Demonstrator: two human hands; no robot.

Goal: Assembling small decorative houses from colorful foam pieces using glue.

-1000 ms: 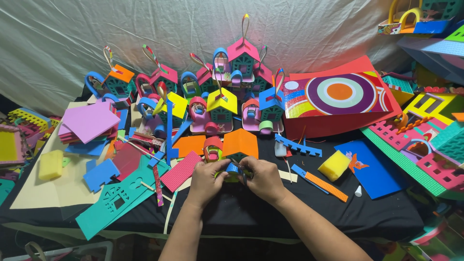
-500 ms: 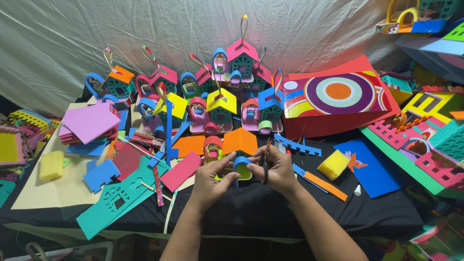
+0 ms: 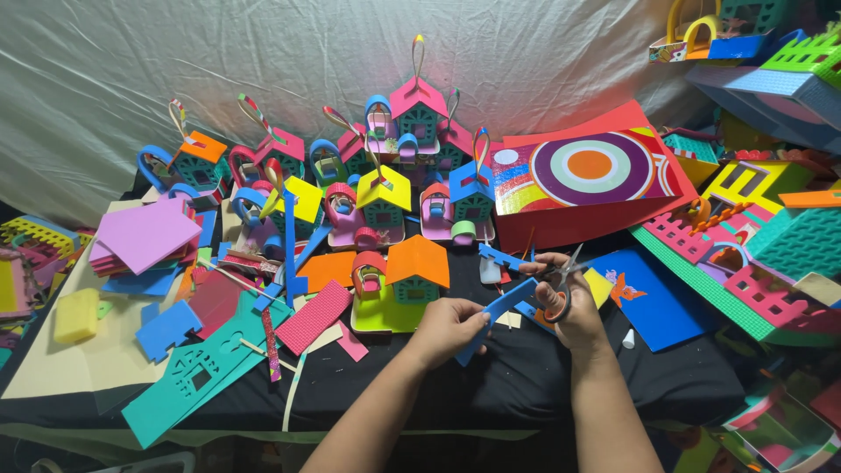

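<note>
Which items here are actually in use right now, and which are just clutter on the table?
In use:
- blue foam strip, pinched by the left hand
- scissors, in the right hand, blades open at the strip

Lying about:
- orange-roofed foam house
- row of finished foam houses
- box with ring pattern
- purple foam sheets
- yellow sponge
- teal cut-out sheet

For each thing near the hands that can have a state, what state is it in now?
Scissors: held in the right hand, blades open at the blue strip.
Blue strip: held by the left hand, lifted off the table, tilted.
Orange-roofed little house: upright on its green base, untouched.
Purple sheets: stacked flat.
Yellow sponge: lying flat, untouched.
Small white bottle: lying on the black cloth.
</note>
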